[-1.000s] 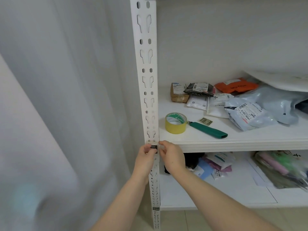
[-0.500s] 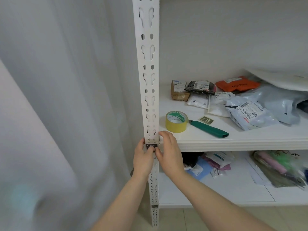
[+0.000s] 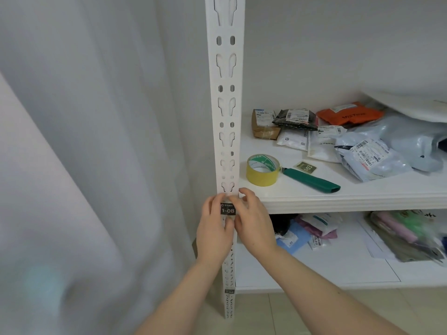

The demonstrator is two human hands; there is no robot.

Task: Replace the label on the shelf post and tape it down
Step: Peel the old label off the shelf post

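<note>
A small dark label [image 3: 227, 209] reading 1-08 lies flat against the white slotted shelf post [image 3: 226, 97], level with the shelf's front edge. My left hand [image 3: 212, 229] presses on the post from the left, its thumb at the label's left edge. My right hand [image 3: 254, 221] presses from the right, fingertips just above the label and thumb below it. Clear tape over the label is hard to make out. A yellow tape roll [image 3: 262, 169] stands on the shelf beside the post. Another dark label [image 3: 306, 167] reading 03 lies near it.
A green-handled cutter [image 3: 312, 182] lies on the white shelf [image 3: 350, 198] behind the roll. Several parcels and mailing bags [image 3: 370, 153] crowd the shelf's back right. More packets [image 3: 319, 226] sit on the lower shelf. A pale curtain [image 3: 84, 141] hangs left of the post. A second small label [image 3: 229, 291] sits low on the post.
Both hands have shifted on the post, with the thumbs spreading apart so the 1-08 label now shows fully between them. The view has moved closer.
</note>
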